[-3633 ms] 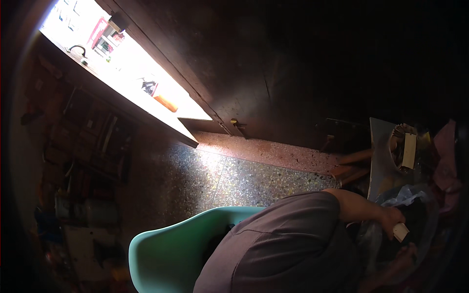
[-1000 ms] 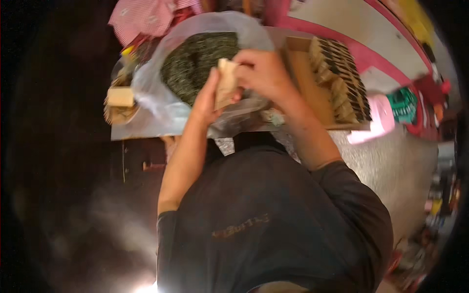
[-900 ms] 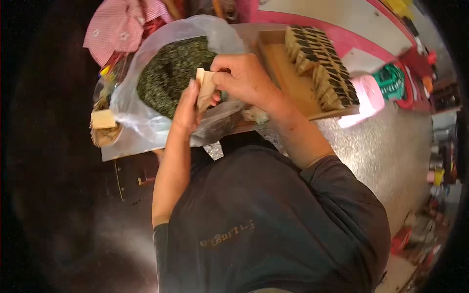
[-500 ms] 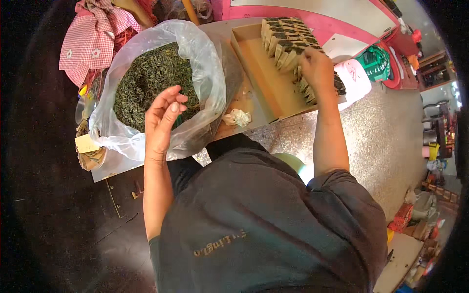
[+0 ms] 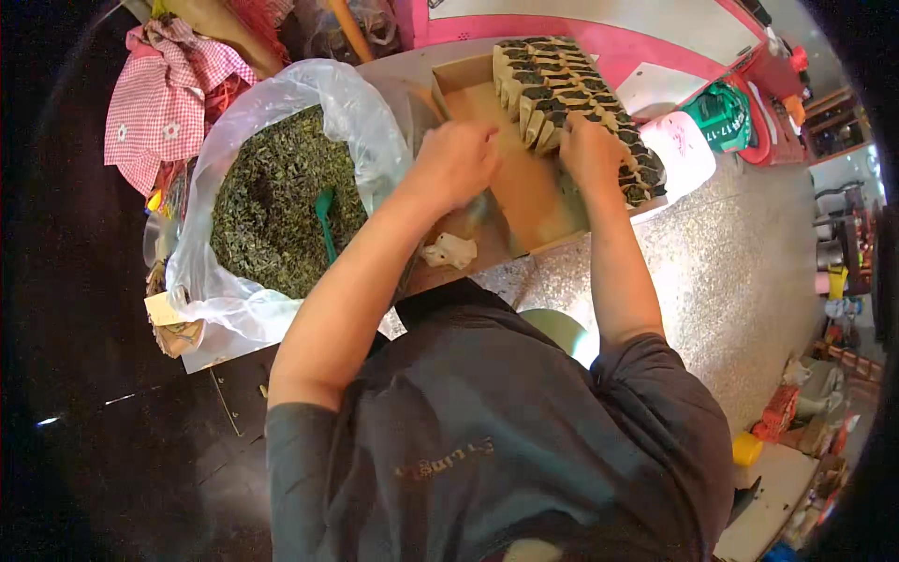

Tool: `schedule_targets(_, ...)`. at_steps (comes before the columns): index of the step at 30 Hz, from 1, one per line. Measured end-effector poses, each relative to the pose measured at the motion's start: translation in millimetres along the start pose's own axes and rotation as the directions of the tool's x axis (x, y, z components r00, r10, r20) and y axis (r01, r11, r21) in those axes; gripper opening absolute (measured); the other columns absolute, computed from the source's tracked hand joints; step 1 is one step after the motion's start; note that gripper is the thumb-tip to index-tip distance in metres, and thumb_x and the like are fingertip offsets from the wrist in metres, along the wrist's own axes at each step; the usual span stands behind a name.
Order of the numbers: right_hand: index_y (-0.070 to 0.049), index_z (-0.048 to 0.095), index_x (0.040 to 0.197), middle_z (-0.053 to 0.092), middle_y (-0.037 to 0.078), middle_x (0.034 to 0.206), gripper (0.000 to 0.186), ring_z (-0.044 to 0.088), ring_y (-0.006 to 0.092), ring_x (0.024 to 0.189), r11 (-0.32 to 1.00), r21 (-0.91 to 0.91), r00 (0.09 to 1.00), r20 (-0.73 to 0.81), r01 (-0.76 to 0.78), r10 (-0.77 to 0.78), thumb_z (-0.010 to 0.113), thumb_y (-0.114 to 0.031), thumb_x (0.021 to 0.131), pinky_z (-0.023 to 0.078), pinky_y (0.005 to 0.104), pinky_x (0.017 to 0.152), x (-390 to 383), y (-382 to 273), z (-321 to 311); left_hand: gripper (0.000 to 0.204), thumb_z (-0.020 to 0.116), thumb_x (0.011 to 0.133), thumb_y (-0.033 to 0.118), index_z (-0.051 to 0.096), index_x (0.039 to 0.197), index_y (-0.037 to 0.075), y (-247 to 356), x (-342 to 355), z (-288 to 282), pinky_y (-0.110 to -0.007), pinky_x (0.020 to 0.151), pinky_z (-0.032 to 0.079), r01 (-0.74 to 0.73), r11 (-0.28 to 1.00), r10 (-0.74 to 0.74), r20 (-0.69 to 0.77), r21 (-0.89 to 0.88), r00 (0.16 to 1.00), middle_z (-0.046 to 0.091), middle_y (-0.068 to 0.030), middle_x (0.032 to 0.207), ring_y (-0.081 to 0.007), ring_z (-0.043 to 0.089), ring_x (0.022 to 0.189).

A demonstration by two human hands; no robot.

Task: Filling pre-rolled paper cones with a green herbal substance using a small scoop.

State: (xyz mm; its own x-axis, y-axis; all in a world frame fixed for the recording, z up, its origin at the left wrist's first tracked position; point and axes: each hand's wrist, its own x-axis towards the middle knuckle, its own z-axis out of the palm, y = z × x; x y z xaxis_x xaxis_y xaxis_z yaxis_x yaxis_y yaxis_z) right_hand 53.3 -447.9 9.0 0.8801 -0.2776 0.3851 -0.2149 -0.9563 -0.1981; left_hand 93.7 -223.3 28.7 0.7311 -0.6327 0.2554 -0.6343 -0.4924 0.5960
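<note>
Small tan paper packets (image 5: 552, 70), filled with dark dried leaves, stand in tight rows in the right part of a shallow cardboard box (image 5: 513, 201). My right hand (image 5: 594, 157) reaches in over the near rows, its fingers closed around packets there. Over the box's left wall hangs my left hand (image 5: 454, 164), fingers curled inward; whatever they hold, if anything, is hidden. To the left, a large clear plastic bag (image 5: 375, 117) lies rolled open, full of loose dried leaves (image 5: 267, 201). A green scoop (image 5: 325, 220) rests on the leaves.
A crumpled whitish wad (image 5: 449, 251) lies on the table between bag and box. Beyond the box are a white bag (image 5: 682, 155) and a green package (image 5: 721, 122). A red checked cloth (image 5: 169, 103) hangs at the far left.
My left hand has swung right, from in front of the leaf bag to the box's left wall, uncovering the green scoop. My right hand stays at the packets, its grip shifted slightly.
</note>
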Motion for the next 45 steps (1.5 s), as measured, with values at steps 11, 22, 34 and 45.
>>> schedule_targets(11, -0.008, 0.064, 0.095, 0.066, 0.017, 0.079, 0.022, 0.063, 0.0369, 0.076, 0.993, 0.012, 0.989, -0.099, 0.114, -0.112, 0.065, -0.018, 0.075, 0.048, 0.0468, 0.067, -1, 4, -5, 0.028, 0.058, 0.084, 0.032, 0.063, 0.105, 0.014, -27, 73, 65, -0.054, 0.087, 0.036, 0.1, 0.912, -0.17, 0.144, 0.399, 0.975, 0.067, -0.0124, 0.1, -0.033, 0.06, 0.102)
schedule_targets(22, -0.009, 0.057, 0.108, 0.066, 0.013, 0.092, 0.043, 0.061, 0.0333, 0.088, 0.994, -0.026, 0.993, -0.045, 0.107, -0.108, 0.073, -0.012, 0.068, 0.042, 0.0431, 0.076, -2, 5, -13, 0.028, 0.058, 0.084, 0.029, 0.061, 0.103, 0.01, -29, 86, 74, -0.054, 0.088, 0.034, 0.104, 0.955, -0.15, 0.154, 0.277, 0.977, 0.067, -0.0153, 0.097, -0.0346, 0.061, 0.099)
schedule_targets(34, -0.004, 0.062, 0.103, 0.063, 0.013, 0.084, 0.025, 0.06, 0.028, 0.077, 0.821, 0.546, 0.986, -0.093, 0.167, -0.139, 0.065, -0.007, 0.079, 0.047, 0.0365, 0.074, -29, -20, -8, 0.026, 0.064, 0.075, 0.029, 0.066, 0.086, 0.006, -10, 62, 42, -0.053, 0.077, 0.038, 0.067, 0.971, -0.035, -0.141, 0.23, 0.989, 0.066, -0.0172, 0.09, -0.035, 0.06, 0.091)
schedule_targets(45, 0.001, 0.063, 0.095, 0.06, 0.006, 0.081, 0.012, 0.055, 0.0137, 0.072, 0.682, 0.6, 0.885, -0.098, 0.417, -0.455, 0.06, -0.002, 0.084, 0.046, 0.0279, 0.068, -50, -89, 3, 0.022, 0.068, 0.07, 0.005, 0.061, 0.09, 0.009, -22, -217, -112, -0.041, 0.073, 0.044, 0.195, 0.929, 0.104, -0.725, 0.316, 0.68, 0.062, -0.0077, 0.082, -0.028, 0.059, 0.079)
